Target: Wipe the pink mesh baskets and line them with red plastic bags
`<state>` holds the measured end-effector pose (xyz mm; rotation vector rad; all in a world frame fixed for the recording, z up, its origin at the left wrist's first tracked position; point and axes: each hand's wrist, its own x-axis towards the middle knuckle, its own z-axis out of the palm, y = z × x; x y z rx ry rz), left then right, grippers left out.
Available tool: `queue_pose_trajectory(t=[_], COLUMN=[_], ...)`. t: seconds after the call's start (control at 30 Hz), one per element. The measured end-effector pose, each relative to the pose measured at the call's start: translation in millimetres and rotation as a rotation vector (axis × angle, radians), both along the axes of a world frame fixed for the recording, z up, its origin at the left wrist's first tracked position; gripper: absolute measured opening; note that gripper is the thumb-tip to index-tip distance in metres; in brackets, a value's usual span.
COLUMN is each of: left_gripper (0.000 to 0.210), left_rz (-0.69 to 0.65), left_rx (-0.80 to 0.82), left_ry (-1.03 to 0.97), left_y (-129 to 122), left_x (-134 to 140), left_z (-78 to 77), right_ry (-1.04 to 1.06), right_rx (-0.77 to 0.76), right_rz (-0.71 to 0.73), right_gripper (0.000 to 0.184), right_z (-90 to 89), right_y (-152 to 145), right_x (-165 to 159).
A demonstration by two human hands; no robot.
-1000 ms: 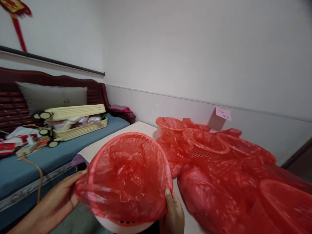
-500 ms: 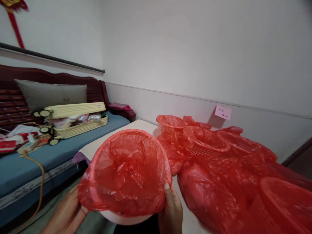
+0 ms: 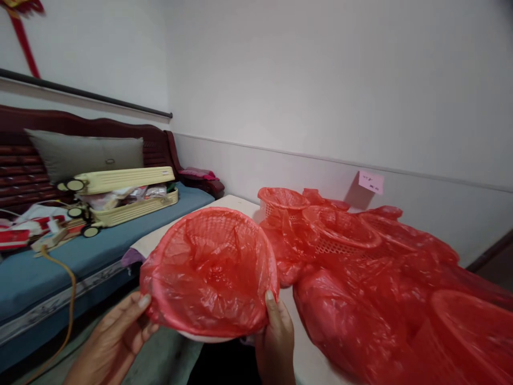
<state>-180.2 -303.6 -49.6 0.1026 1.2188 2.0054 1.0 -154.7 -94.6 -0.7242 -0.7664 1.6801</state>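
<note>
A pale perforated plastic basket (image 3: 204,338) is in front of me, tilted toward me and lined with a thin red plastic bag (image 3: 214,272). The bag folds over the rim all round and sags loosely inside. My left hand (image 3: 120,329) pinches the bag at the lower left of the rim, thumb on top. On the right side, my right hand (image 3: 276,329) grips the rim through the bag, its thumb over the edge and the other fingers out of sight behind.
Several bag-lined baskets (image 3: 340,227) crowd the white table (image 3: 298,310) on the right. A pink note (image 3: 371,182) is on the wall behind. Left stand a wooden sofa with a blue cushion (image 3: 196,198), an open cream suitcase (image 3: 132,182) and a power strip (image 3: 50,240).
The basket has tipped slightly and risen a little. My left hand has moved right and up, with its thumb now over the bag's edge. The bag sits closer against the basket's inside.
</note>
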Motion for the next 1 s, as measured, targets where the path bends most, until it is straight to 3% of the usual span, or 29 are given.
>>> queue_pose_trajectory(t=[0.2,0.4,0.5,0.63,1.0], left_gripper=[0.02,0.009,0.006,0.019,0.039], left_rz=[0.006,-0.04,-0.009,-0.018,-0.004], left_rx=[0.024,0.124,0.185,0.215,0.168], left_ry=[0.005,-0.024,0.001,-0.026,0.042], left_y=[3.8,22.6,29.4,33.1,39.2], left_x=[-8.8,2.1,14.7,28.4,23.6], left_z=[-18.4,-38.7,-38.9,-34.9,-35.2], right_ry=[0.125,0.155,0.152,0.144,0.276], right_rx=[-0.088,-0.115,-0.115,-0.107,-0.06], right_rz=[0.036,0.033,0.025,0.027,0.164], right_gripper=[0.05,0.054,0.053,0.052,0.039], right_z=[2.6,4.7,6.5,9.1,6.4], right_y=[7.5,10.5,11.6,15.0,22.1], right_x=[-4.3,-9.3,-11.7,-13.8,-9.7])
